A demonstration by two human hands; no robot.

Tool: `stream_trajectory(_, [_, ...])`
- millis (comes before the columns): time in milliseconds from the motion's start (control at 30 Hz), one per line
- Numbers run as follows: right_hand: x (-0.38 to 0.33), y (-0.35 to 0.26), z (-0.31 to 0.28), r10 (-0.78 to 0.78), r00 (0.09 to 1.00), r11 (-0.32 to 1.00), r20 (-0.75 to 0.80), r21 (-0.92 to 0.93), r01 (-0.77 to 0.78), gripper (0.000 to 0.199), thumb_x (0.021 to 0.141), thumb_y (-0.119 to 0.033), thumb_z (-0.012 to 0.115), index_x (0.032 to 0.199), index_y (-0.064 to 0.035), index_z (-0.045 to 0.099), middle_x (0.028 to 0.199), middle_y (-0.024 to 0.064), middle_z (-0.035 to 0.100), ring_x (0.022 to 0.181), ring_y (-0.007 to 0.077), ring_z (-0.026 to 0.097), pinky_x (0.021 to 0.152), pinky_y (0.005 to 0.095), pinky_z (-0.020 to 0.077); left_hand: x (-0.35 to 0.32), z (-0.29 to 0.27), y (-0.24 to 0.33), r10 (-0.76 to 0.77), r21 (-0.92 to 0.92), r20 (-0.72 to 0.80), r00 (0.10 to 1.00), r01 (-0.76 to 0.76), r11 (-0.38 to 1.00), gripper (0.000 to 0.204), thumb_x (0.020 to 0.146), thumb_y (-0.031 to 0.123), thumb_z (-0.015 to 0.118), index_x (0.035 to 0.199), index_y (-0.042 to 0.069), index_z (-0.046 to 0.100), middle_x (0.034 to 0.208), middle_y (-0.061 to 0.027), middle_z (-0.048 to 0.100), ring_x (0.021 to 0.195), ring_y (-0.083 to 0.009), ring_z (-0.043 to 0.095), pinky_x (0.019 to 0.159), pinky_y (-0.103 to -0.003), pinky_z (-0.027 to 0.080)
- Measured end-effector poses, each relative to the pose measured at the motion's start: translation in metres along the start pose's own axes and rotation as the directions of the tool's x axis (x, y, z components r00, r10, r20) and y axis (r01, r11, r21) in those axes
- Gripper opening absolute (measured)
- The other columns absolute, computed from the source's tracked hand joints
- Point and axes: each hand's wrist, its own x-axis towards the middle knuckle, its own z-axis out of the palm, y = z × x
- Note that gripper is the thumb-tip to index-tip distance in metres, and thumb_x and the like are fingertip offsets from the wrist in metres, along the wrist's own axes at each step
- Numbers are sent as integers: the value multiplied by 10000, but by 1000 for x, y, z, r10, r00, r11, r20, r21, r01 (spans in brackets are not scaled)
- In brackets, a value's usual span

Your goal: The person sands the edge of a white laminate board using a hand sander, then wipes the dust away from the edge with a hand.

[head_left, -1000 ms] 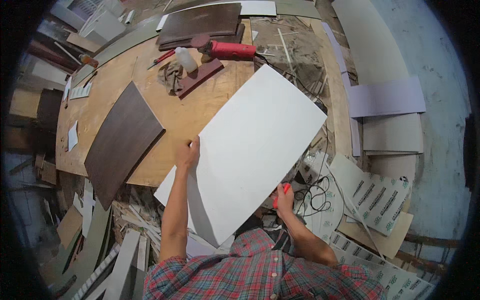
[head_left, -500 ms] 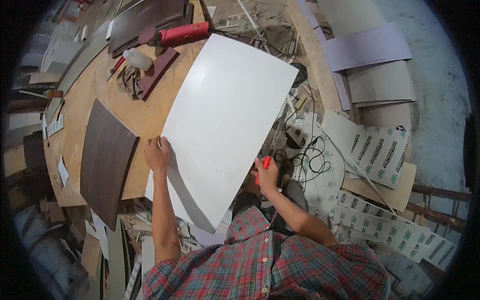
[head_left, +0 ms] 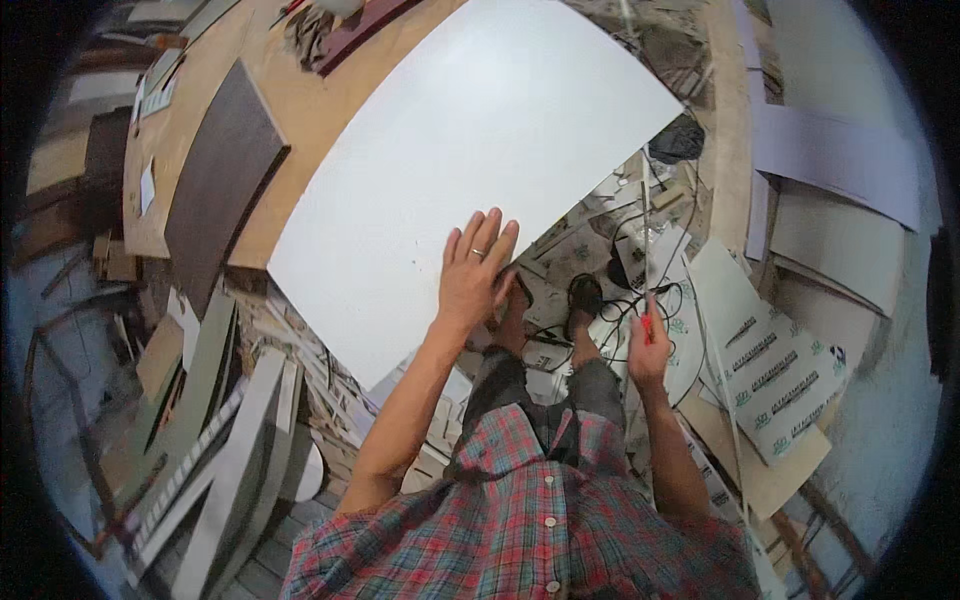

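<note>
A large white panel (head_left: 500, 120) lies at a slant on the wooden worktable, its near end reaching past the table. On its surface, close to the right edge, my left hand (head_left: 470, 280) rests with fingers stretched and apart. The left thumb hangs by the panel's edge. My right hand (head_left: 652, 358) is off to the right, away from the panel. It is closed around a small red-handled tool (head_left: 647, 325), mostly covered by the fingers, so its exact kind does not show.
A dark brown board (head_left: 225, 165) lies on the worktable (head_left: 320, 115) at left. Offcuts and strips (head_left: 235, 470) lean at lower left. Black cable (head_left: 650, 300) coils on the littered floor near my feet. Printed sheets (head_left: 770, 360) and stacked panels (head_left: 835, 240) lie at right.
My left hand has left the panel's left edge and now lies flat near its right edge. My right hand, with the red-handled tool, has moved right, away from the panel. The view has shifted.
</note>
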Motion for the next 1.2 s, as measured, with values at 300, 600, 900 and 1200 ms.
stream_trajectory(300, [29,-34,-41,-464,770,796,437,-175,579,442,914,-19,613,1342,-123,653,882,117,635,716,278,641,644,335,519,-26,-4,-34,-98,45,-168,981,107,993,545,880,292,756,1395,200,602,1526,-82,498,1415,-317,443,1154,-520,327])
stream_trajectory(600, [42,-64,-12,-466,577,431,671,-398,810,700,760,-93,714,1395,-366,601,949,61,633,753,248,644,563,370,520,63,-33,-161,-93,67,-291,952,117,991,547,943,363,635,1412,89,581,1499,-198,505,1395,-376,463,1155,-475,365])
stream_trajectory(900, [58,-108,48,-467,613,362,637,-495,790,824,700,-38,735,1439,-355,555,979,51,615,778,254,640,586,378,528,101,-40,-167,-301,82,-97,949,309,947,666,1037,408,368,1579,30,285,1658,-207,226,1550,-365,158,1259,-511,106])
stream_trajectory(1200, [57,-111,37,-631,494,295,598,-404,866,804,690,-43,705,1402,-399,593,766,44,551,643,249,594,504,379,483,102,-50,-165,-298,23,-112,948,302,953,644,1029,381,371,1559,18,328,1641,-220,265,1539,-370,197,1255,-516,119])
